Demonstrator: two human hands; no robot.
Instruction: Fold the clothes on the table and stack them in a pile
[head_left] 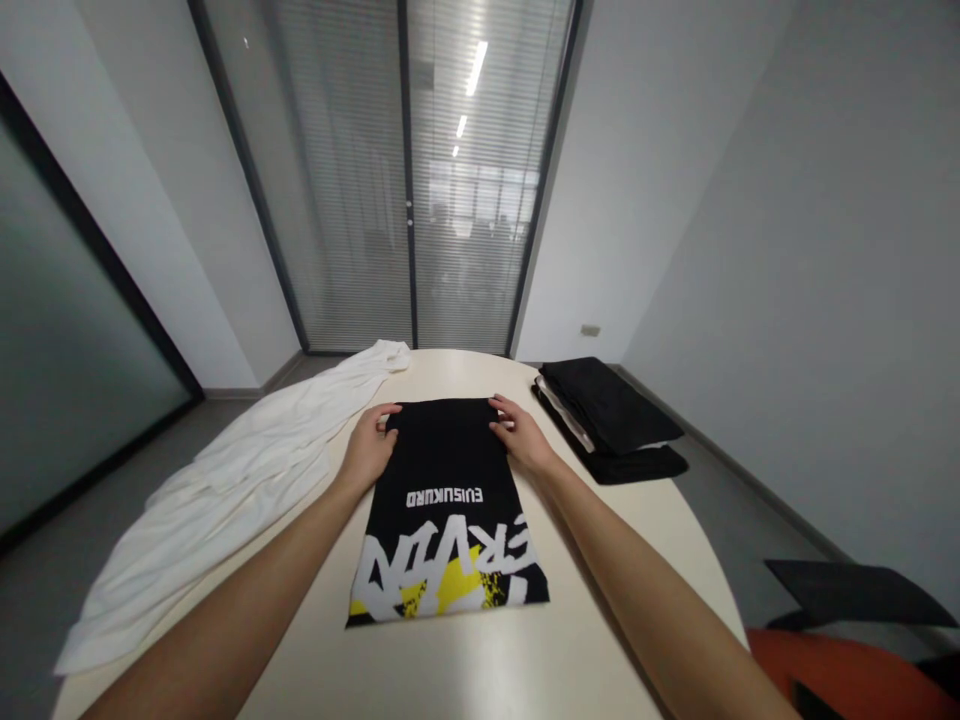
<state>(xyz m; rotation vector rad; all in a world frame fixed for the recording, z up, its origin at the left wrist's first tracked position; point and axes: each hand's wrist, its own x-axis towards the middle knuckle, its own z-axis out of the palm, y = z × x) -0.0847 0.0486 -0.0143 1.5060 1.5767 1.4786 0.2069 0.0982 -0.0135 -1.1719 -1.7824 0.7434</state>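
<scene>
A black garment with white lettering and yellow patches lies folded into a long panel at the middle of the table. Its print reads upside down from my side, and its kind, perhaps a T-shirt, does not show for certain. My left hand pinches its far left corner between thumb and fingers. At the far right corner, my right hand grips the edge the same way. The cloth rests flat on the tabletop, with its printed end toward me.
A long white cloth lies rumpled along the table's left side. Folded dark clothes, with a light one between, form a stack at the right. Beyond the round table stand glass panels with blinds. A red and black chair is at lower right.
</scene>
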